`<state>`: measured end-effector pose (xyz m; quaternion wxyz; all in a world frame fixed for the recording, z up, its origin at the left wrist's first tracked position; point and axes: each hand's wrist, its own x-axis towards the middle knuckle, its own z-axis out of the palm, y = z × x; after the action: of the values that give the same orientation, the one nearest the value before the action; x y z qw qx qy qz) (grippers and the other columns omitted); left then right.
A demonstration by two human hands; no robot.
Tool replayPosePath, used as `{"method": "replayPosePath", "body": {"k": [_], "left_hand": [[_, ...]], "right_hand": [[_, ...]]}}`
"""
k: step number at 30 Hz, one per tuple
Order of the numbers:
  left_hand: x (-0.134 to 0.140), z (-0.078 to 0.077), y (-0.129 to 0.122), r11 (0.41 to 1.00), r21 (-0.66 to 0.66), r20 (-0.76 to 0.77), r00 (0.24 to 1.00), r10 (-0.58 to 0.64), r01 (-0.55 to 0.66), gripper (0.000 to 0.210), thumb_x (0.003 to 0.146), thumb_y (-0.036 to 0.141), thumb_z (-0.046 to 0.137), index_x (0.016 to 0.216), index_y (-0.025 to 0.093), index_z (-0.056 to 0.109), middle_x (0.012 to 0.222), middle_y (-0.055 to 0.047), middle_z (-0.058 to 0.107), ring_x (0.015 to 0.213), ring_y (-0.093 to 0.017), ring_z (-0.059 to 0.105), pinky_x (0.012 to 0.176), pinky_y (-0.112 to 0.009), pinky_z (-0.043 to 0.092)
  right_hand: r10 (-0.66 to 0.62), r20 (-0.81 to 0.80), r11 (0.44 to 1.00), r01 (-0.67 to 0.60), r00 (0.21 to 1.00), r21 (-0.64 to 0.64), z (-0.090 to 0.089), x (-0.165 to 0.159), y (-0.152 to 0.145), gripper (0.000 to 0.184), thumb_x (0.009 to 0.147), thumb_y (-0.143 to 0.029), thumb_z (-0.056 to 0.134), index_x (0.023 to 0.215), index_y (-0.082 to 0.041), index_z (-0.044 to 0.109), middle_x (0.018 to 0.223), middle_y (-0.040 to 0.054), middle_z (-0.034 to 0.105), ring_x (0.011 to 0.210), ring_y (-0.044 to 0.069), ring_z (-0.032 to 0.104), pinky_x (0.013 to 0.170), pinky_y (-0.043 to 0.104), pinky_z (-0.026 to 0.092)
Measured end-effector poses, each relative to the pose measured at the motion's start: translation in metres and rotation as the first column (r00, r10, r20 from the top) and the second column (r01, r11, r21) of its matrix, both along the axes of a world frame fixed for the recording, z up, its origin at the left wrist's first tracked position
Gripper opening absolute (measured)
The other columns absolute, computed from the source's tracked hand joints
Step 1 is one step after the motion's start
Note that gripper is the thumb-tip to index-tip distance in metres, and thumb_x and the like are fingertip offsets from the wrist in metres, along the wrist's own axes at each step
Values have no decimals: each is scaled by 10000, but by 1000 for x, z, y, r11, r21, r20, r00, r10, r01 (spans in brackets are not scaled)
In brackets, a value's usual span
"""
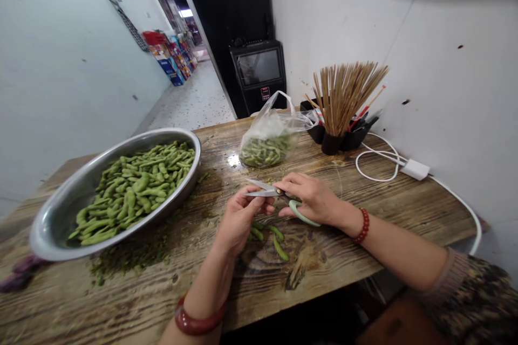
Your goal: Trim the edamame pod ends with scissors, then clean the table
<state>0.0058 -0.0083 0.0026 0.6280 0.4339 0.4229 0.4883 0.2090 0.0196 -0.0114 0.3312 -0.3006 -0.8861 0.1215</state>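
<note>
A brown wood-grained table (133, 307) runs out of view at left. Its wide silver metal basin (60, 229) holds plump, curved green pods (133, 194), the lowest buried; a clear plastic bag (263, 148) clouds more. The right hand (313, 199) grips silver-bladed, pale-green-handled scissors (267, 193), blades parted. The left hand (240, 215) curls beside them; whether it holds anything, I cannot tell. It partly hides loose pods (279, 248) on the table.

Head-worn view, facing forward and down, near the hands (315, 200), above a table (424, 213)
</note>
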Motion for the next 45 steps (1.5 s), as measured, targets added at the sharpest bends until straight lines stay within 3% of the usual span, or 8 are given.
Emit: {"method": "replayPosePath", "body": {"k": [17, 24, 28, 33, 36, 39, 42, 45], "left_hand": [[-3, -1, 0, 998, 30, 1, 998, -62, 62, 162, 784, 251, 689, 871, 145, 602, 767, -35, 702, 633, -123, 644, 669, -236, 485], [-8, 2, 0, 993, 7, -6, 993, -117, 117, 154, 789, 237, 675, 892, 146, 606, 764, -38, 694, 620, -128, 634, 646, -248, 488], [-13, 5, 2, 992, -5, -100, 987, -126, 127, 182, 796, 260, 659, 920, 144, 594, 766, -41, 679, 622, -133, 631, 638, -252, 477], [-20, 8, 5, 991, 83, -266, 961, -80, 105, 169, 797, 219, 596, 958, 180, 566, 767, 4, 617, 635, -122, 581, 637, -253, 458], [-21, 7, 6, 967, 172, -496, 864, -82, 190, 44, 769, 192, 593, 805, 185, 568, 676, 34, 543, 588, -105, 488, 579, -226, 395], [-18, 5, 5, 893, 202, -721, 678, -143, 403, 52, 764, 215, 614, 725, 185, 631, 671, 3, 581, 643, -138, 514, 627, -250, 397], [-14, 3, 2, 811, 189, -807, 558, -193, 554, 74, 745, 191, 640, 752, 222, 707, 732, -30, 652, 707, -175, 572, 681, -271, 412], [-12, 0, -1, 782, 198, -833, 521, -183, 591, 123, 733, 177, 654, 779, 266, 726, 751, -26, 663, 700, -179, 580, 658, -267, 402]], "right_hand": [[54, -18, 998, -54, 998, -16, 0, 0, 0, 459, 799, -356, 704, 1192, -169, 557, 1000, 96, 622, 893, 213, 576, 775, 327, 483], [21, 38, 1000, -21, 999, 0, -2, 0, -2, 420, 826, -345, 676, 1190, -170, 559, 997, 93, 630, 877, 206, 605, 736, 298, 488], [-2, 34, 1000, 2, 999, -1, -6, 3, 2, 406, 838, -359, 660, 1182, -165, 569, 978, 87, 622, 844, 196, 605, 707, 283, 482], [-84, -41, 996, 84, 996, -7, -8, 11, 13, 409, 829, -403, 661, 1143, -151, 592, 936, 85, 612, 803, 191, 590, 711, 289, 477], [-79, -38, 997, 79, 996, -17, -8, 13, 15, 426, 832, -401, 658, 1157, -135, 587, 955, 93, 615, 826, 197, 593, 731, 298, 483], [-70, -33, 997, 70, 997, -15, -8, 13, 14, 441, 839, -400, 650, 1186, -140, 570, 1007, 106, 617, 863, 205, 598, 749, 310, 489], [-86, -38, 996, 86, 996, -18, -8, 12, 13, 438, 839, -389, 653, 1194, -148, 566, 1005, 103, 616, 860, 204, 598, 752, 314, 491], [-75, -41, 997, 74, 996, -26, -8, 12, 13, 437, 837, -380, 658, 1198, -152, 564, 995, 95, 616, 839, 193, 595, 746, 307, 489]]}}
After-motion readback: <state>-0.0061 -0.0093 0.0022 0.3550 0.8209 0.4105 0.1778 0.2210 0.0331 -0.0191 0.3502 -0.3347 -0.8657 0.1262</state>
